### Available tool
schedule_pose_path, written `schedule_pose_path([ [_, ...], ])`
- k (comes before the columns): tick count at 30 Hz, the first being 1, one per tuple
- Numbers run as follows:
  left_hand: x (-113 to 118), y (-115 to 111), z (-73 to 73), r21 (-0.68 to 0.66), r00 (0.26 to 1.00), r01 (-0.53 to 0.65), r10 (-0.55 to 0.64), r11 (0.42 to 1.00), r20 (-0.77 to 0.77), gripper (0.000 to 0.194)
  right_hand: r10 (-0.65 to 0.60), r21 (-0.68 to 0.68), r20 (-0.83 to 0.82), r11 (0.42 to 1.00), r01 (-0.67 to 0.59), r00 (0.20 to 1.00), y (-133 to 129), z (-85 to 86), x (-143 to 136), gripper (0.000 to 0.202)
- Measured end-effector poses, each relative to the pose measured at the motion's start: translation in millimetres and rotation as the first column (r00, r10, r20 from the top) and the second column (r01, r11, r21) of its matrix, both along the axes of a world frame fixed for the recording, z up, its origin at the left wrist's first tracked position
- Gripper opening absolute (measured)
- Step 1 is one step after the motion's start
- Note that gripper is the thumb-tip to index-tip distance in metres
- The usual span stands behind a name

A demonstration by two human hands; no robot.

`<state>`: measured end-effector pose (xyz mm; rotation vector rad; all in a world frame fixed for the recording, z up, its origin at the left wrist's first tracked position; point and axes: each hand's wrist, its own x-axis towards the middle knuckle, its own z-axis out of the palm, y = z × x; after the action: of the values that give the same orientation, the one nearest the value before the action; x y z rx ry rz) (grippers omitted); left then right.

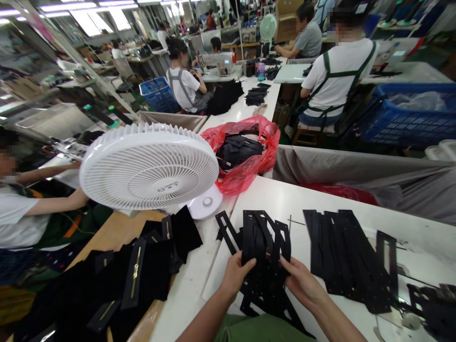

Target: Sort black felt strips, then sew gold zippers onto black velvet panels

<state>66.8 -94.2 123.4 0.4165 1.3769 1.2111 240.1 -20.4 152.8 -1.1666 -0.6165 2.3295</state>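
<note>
Two hands [235, 273] | black strips [253, 242] between them | fingertips partly hidden

The dark metal sewing-machine part [432, 304] at the near right is cut off by the edge; far workers' hands are apparently too blurred to tell.

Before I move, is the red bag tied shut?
No, the red bag gapes open, with black strips showing inside it.
</note>
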Motion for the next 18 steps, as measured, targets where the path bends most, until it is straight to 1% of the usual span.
schedule_pose_path([
  [4, 6.4, 2.8, 9.3, 0.007, 0.997, 0.076, -0.076, 0.997, -0.008, 0.034, -0.006, -0.038, -0.03, 0.999, 0.005, 1.0, -3.3, 0.4, -2.4, 0.03],
  [6, 6.4, 3.6, 12.5, 0.011, 0.997, 0.071, -0.071, 0.997, -0.018, 0.033, -0.016, -0.043, -0.046, 0.999, 0.014, 0.999, -3.1, -1.4, -2.7, 0.031],
  [8, 5.2, 4.2, 13.7, 0.011, 0.999, 0.016, -0.015, 1.0, -0.031, 0.033, -0.03, -0.04, -0.041, 0.999, 0.029, 0.999, -1.9, -2.7, -2.8, 0.031],
  [11, 2.2, 5.4, 10.6, -0.005, 0.995, -0.096, 0.096, 0.995, -0.022, 0.036, -0.062, -0.003, 0.009, 0.998, 0.062, 0.998, 2.2, -1.5, -1.6, 0.032],
  [14, -1.3, 8.2, 7.4, -0.019, 0.988, -0.155, 0.156, 0.988, 0.015, 0.042, -0.11, 0.035, 0.049, 0.993, 0.108, 0.993, 8.9, 3.4, 3.1, 0.033],
  [16, -2.8, 12.2, 10.1, -0.006, 0.981, -0.188, 0.188, 0.982, 0.046, 0.045, -0.144, 0.038, 0.047, 0.989, 0.142, 0.988, 13.0, 7.6, 7.6, 0.032],
  [18, -2.7, 17.6, 17.1, 0.038, 0.968, -0.234, 0.23, 0.971, 0.1, 0.047, -0.169, 0.037, 0.039, 0.985, 0.167, 0.985, 15.0, 12.0, 11.7, 0.03],
])
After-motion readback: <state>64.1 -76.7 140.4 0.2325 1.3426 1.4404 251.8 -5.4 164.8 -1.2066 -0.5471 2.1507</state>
